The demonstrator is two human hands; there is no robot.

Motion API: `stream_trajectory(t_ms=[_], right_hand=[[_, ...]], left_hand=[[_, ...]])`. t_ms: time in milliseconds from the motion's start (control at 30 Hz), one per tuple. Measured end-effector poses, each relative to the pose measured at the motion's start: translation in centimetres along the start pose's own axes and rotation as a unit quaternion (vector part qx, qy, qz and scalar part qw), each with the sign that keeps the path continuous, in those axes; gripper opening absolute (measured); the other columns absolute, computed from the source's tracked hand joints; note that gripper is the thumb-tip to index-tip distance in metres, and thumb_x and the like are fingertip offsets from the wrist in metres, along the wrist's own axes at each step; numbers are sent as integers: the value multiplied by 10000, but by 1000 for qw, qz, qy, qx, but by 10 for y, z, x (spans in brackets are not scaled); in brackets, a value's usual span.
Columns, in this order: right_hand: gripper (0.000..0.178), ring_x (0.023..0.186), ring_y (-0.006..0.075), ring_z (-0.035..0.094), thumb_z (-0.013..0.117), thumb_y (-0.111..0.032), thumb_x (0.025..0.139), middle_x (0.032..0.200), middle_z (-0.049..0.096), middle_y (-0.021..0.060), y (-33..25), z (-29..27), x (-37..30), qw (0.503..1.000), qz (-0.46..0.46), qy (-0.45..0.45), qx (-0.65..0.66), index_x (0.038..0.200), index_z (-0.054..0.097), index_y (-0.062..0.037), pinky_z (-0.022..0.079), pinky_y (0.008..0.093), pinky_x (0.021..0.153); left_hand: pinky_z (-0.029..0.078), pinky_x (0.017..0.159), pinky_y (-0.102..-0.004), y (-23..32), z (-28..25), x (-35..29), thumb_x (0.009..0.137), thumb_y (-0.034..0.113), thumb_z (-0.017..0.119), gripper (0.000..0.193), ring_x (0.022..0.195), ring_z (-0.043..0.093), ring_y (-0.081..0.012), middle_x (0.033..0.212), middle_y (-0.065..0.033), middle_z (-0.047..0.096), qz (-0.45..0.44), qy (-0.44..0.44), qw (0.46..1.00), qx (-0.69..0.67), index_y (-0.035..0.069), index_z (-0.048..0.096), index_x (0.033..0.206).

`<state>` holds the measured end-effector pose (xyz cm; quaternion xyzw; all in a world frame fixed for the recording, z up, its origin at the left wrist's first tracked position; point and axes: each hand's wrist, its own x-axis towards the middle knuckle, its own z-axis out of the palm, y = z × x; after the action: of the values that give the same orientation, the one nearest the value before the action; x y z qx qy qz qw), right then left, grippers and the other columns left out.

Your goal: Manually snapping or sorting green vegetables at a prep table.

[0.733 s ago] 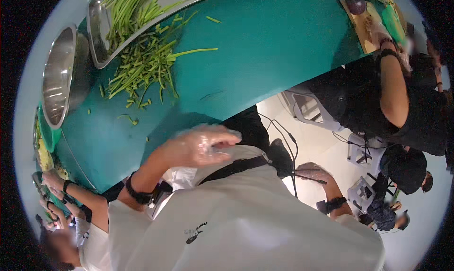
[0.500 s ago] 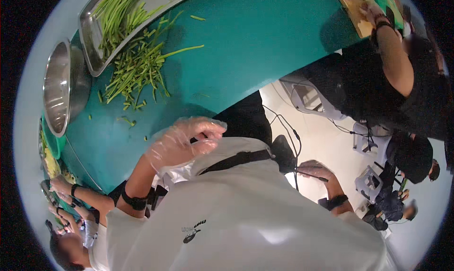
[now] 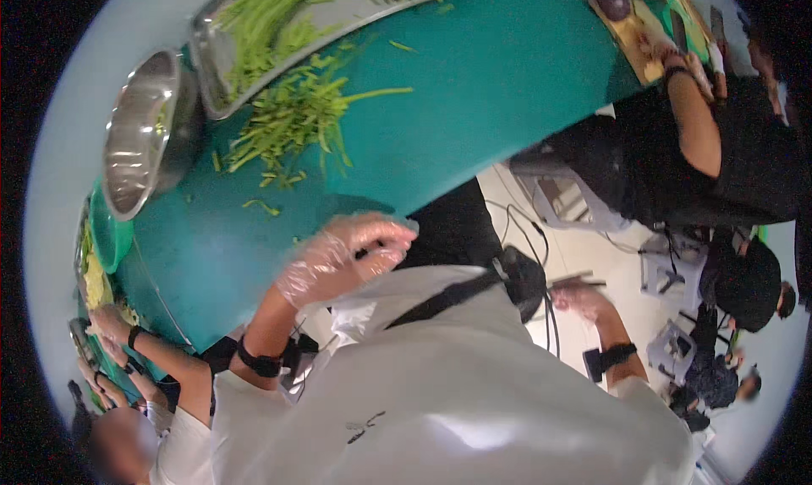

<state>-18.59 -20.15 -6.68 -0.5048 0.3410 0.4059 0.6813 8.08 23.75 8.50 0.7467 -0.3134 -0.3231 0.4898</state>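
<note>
In a clear plastic glove, my left hand [image 3: 355, 252] hovers by the near table edge in front of my white apron. Its fingers are loosely curled with a gap to the thumb, and nothing shows between them. My right hand [image 3: 584, 301], also gloved, hangs off to the right, away from the table. It is closed on a thin dark bar-like thing [image 3: 584, 280] whose kind I cannot make out. Beyond my left hand, a heap of cut green stalks [image 3: 296, 117] lies on the green table [image 3: 474, 71]. Longer green stalks [image 3: 271, 20] fill a metal tray [image 3: 222, 104] behind it.
A steel bowl [image 3: 139, 138] stands tilted at the left, near a green basin [image 3: 110, 231]. Another person's gloved hand [image 3: 110, 323] works at lower left. At upper right, a person works at a wooden board [image 3: 630, 41]. Cables [image 3: 541, 231] and stools [image 3: 558, 193] are on the right.
My view has shifted, so the table and its contents sit farther right in the picture. The thin thing in my right hand has changed its angle. My left hand keeps its loose curl.
</note>
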Motion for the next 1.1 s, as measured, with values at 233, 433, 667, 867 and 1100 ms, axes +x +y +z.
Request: stream_trajectory(t_ms=[233,433,667,867,1100], right_hand=[[392,1208,265,516,462,-162,906,1273,578,126,-7,43,-28,889,46,67,-451,1264,531,-21,428,364,1015],[316,1029,251,622,611,-86,822,1131,645,106,-14,-83,-36,663,-181,-87,-721,1138,614,-94,513,367,835],[138,688,141,539,620,-199,863,728,565,44,-275,59,-107,748,-227,209,-587,840,628,-64,450,282,645],[230,628,288,541,581,-217,892,704,563,152,-397,205,-31,619,-473,194,-597,837,586,6,448,379,609],[257,656,206,542,578,-252,904,724,569,121,-475,299,49,512,-596,70,-615,878,609,2,460,322,635]], left_hand=[[509,757,-332,-26,12,-22,910,131,613,211,829,637,-207,921,-97,666,56,47,997,-26,34,626,1097],[500,725,-313,-21,-3,-50,903,145,630,206,808,628,-195,901,-99,662,54,98,994,15,41,636,1081],[493,696,-300,-19,-41,-49,897,167,639,217,741,590,-174,899,-117,656,-77,221,972,-29,44,652,1075],[485,650,-311,4,-99,-15,880,179,642,194,677,584,-192,824,-138,654,-46,331,935,116,15,672,980],[499,678,-425,-18,-176,22,852,212,612,193,754,641,-361,806,-197,655,-72,446,843,291,35,675,893]])
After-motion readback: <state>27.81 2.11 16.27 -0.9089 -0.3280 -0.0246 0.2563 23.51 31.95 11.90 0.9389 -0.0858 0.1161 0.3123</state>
